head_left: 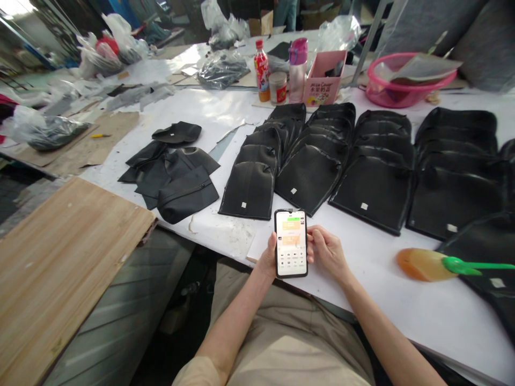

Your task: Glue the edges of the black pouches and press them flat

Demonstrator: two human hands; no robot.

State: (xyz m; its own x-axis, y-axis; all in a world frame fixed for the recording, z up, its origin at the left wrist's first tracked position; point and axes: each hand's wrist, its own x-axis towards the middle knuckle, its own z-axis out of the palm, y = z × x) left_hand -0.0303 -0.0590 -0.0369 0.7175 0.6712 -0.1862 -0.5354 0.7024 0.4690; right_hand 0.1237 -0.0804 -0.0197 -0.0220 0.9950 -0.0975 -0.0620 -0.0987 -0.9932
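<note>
Upright over the table's front edge, a smartphone point(291, 244) with a lit screen of message bubbles and rows of icons rests in my left hand point(269, 259), whose fingers wrap round it from behind. Close by the phone's right edge is my right hand point(328, 251), its fingers curled in and nothing visible in them. Just beyond the phone lie overlapping rows of black leather-like pieces point(247, 187), several with small white stickers. A looser heap of similar black pieces point(187, 193) is to the left.
A bottle with a green nozzle point(426, 264) lies on the white table point(374, 284) at right. Behind the rows stand a red-labelled drink bottle point(261, 69), a purple-lidded bottle point(298, 69), a pink box point(325, 80) and a pink basin point(386, 96). A wooden board point(68, 268) is at left.
</note>
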